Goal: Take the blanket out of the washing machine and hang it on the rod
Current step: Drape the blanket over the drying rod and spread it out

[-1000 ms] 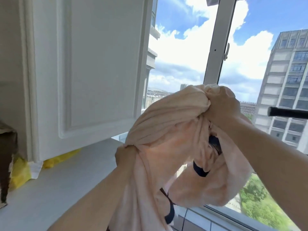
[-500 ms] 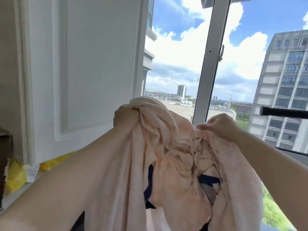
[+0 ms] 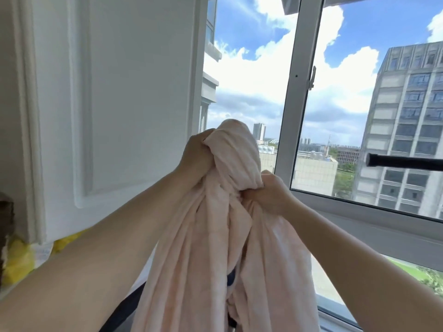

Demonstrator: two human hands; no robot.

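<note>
- The blanket (image 3: 215, 236) is pale pink and bunched up, and you hold it up in the air in front of you with both hands.
- Your left hand (image 3: 199, 156) has a tight grip: its fingers curl round the top bunch of the blanket, up high.
- Your right hand (image 3: 266, 192) has a tight grip too. It pinches a fold of the blanket just under that top bunch, a bit lower than the left hand.
- The two hands are close together, with the top lump of the blanket between them.
- The rest of the blanket hangs down in long folds between your arms and runs off the bottom edge of the view.
- A small dark blue bit (image 3: 231, 277) shows among the folds low down.
- The rod (image 3: 405, 161) is black and lies level at the right edge of the view. Only its end shows. It is off to the right of your right hand and apart from the blanket.
- A white cabinet door (image 3: 107, 104) fills the left side.
- Something yellow (image 3: 16, 259) lies under the cabinet door at the lower left.
- A window (image 3: 297, 92) with a white frame is behind the blanket. Through it you see blue sky, clouds and a tall grey building (image 3: 407, 128).
</note>
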